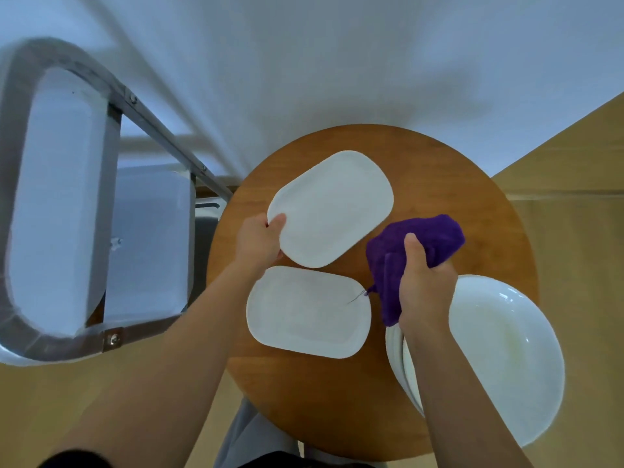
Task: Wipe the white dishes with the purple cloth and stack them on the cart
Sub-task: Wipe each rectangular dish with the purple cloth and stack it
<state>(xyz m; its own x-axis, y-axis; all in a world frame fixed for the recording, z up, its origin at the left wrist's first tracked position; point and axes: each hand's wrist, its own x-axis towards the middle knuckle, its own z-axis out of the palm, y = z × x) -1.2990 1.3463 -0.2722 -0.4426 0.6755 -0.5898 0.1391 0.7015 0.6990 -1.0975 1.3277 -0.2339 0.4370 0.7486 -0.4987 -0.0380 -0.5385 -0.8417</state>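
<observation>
We are looking straight down at a round wooden surface (422,170) standing beside a white wall. Our left hand (258,243) is gripping the near-left edge of a white rounded-rectangle dish (332,207), thumb lying on top of its rim and the fingers hidden under it; whether the dish is lifted or resting on the wood we cannot tell. Our right hand (423,282) is closed around a bunched purple cloth (435,236), thumb pointing up along it, with folds of the cloth spilling out above and to the left of the fist. The cloth is sitting just beside the right end of that dish, and we cannot tell whether the two are touching.

A second white dish (309,312) of the same shape is lying flat on the wood just below the first one, close to our left wrist. A thin loose thread (358,297) from the cloth is trailing over its right edge. At the right edge of the wood a stack of round white plates (510,352) is sitting, partly overhanging the rim, and our right forearm is crossing over its left side.

To the left, a metal-framed cart (111,339) is standing well apart from the dishes, holding pale trays (57,204) on its levels. The floor (574,211) is showing tan on the right.
</observation>
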